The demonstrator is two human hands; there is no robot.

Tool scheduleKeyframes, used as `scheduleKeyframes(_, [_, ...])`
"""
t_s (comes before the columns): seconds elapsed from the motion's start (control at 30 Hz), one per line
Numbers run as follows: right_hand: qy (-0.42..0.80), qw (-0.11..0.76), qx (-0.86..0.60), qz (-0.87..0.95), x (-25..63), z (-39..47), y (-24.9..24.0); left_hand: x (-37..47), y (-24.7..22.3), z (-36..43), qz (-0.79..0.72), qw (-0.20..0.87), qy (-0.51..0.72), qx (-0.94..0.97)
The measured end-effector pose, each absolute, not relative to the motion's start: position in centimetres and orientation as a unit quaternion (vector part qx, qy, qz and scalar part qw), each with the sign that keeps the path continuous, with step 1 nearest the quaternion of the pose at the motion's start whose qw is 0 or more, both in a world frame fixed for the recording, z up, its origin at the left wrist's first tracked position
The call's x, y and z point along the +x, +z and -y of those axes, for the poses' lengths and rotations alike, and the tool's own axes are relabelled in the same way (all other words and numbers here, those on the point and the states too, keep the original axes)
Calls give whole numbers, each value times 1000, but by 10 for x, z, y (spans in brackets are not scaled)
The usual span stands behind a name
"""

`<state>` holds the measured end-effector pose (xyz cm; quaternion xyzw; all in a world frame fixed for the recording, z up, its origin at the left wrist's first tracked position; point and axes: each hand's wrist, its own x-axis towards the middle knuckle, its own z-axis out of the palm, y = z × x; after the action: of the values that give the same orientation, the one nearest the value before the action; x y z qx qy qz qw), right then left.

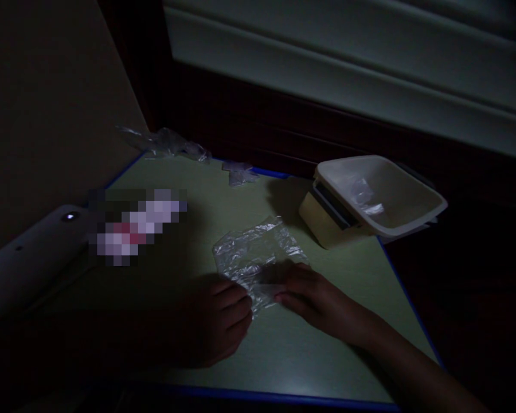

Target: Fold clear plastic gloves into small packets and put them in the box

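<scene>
A crinkled clear plastic bag (245, 252) lies spread on the pale green table in the middle of the view. My left hand (226, 321) is closed at the bag's near left edge, its fingers curled with the tips hidden. On the near right side, my right hand (313, 295) pinches a part of the bag between thumb and fingers. The light is dim, so the bag's opening cannot be made out.
At the right edge of the table (284, 355) a cream plastic container (335, 226) stands tilted, with clear plastic inside. Crumpled clear plastic (167, 143) and a smaller piece (239, 173) lie at the back. A white device (38, 252) and a pixelated patch are at left.
</scene>
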<state>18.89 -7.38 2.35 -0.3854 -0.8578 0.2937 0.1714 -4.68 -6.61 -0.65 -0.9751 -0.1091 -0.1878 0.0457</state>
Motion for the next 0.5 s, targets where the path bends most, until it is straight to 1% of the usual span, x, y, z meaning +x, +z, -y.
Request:
scheduleKeyframes(0.17, [284, 190, -413, 844, 183, 70, 16, -47, -5, 65, 78, 42, -208, -974])
scheduleKeyframes(0.37, [195, 213, -453, 844, 179, 65, 0, -47, -4, 67, 85, 49, -220, -971])
scheduleKeyframes(0.5, [168, 220, -451, 848, 177, 61, -2, -47, -6, 66, 95, 42, -216, -971])
